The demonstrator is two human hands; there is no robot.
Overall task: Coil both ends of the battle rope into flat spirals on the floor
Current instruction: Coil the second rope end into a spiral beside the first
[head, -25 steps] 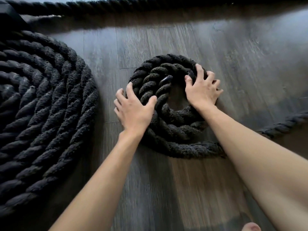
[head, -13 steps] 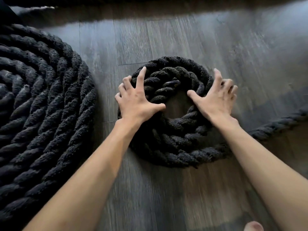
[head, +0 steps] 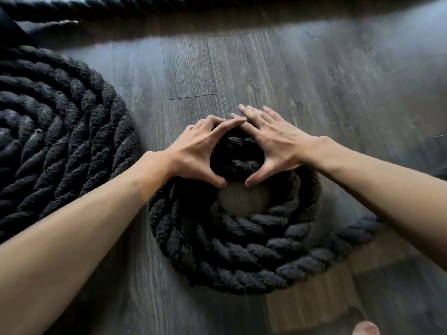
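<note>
Your left hand (head: 198, 151) and right hand (head: 273, 143) both lie on the far side of the small rope coil (head: 229, 257), which sits flat on the wood floor (head: 302, 73) just in front of you. The left fingers are spread and slightly arched over the rope. The right fingers are spread and nearly straight, laid flat across it. Your index fingertips meet at the far edge, and both thumbs reach inward toward the bare patch of floor at the coil's centre, their tips close but apart. The loose rope tail (head: 358, 228) leaves the coil to the right, passing under your right forearm. The big finished coil (head: 60, 146) lies near on the left, not touching the small one. A straight run of rope (head: 169, 8) crosses the top, blurred.
</note>
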